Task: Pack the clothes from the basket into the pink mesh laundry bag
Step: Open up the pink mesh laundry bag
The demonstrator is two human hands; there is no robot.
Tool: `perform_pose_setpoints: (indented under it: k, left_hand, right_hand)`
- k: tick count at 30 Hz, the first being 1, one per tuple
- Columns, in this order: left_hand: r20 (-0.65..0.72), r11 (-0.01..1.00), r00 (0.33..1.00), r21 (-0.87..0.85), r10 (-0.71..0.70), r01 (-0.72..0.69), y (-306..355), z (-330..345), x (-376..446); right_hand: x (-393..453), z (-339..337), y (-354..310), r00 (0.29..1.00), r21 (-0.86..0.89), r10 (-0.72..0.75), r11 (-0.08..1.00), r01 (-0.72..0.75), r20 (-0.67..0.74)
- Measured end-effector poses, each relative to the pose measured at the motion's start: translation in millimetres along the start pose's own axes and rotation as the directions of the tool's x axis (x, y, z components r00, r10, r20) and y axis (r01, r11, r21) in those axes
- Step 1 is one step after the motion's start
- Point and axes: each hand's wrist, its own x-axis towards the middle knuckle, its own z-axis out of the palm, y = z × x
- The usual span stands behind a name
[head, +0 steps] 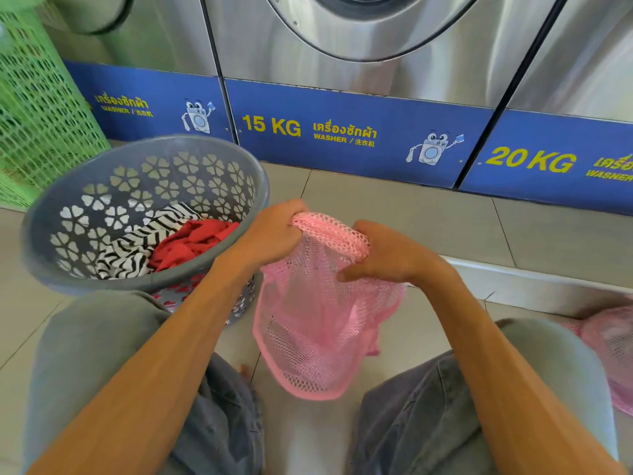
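Note:
A pink mesh laundry bag [315,323] hangs between my knees above the tiled floor, with pale pink cloth showing inside it. My left hand [274,234] grips the bunched top edge of the bag on its left side. At the right side of the bag's mouth my right hand [387,255] pinches the mesh. To the left stands a grey plastic basket [236,265] with flower-shaped holes. In it lie a black-and-white striped garment [137,245] and a red garment [191,243].
A green mesh hamper [37,108] stands at the far left. Steel washers with blue panels [342,132] marked 15 KG and 20 KG line the back. Another pink mesh bag [613,344] lies at the right edge, beside a low floor step [534,282].

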Motion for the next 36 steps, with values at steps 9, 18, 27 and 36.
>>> perform_pose_setpoints:
  k: [9,18,27,36]
  left_hand:
    - [0.179,0.997,0.984,0.072,-0.02,0.007,-4,5,-3]
    - [0.085,0.975,0.994,0.207,0.062,-0.078,-6,6,-2]
    - [-0.009,0.993,0.997,0.097,0.075,-0.074,-7,6,1]
    - [-0.028,0.999,1.0,0.044,0.002,-0.001,-1,5,-2]
  right_hand:
    - [1,-3,8,0.996,-0.07,0.088,0.994,-0.088,-0.009]
    - [-5,-7,0,0.998,0.038,-0.005,0.999,0.002,0.068]
    - [-8,-6,-12,0.986,0.338,0.05,0.935,-0.103,0.16]
    - [-2,-2,-10,0.994,0.679,0.087,0.726,-0.108,0.066]
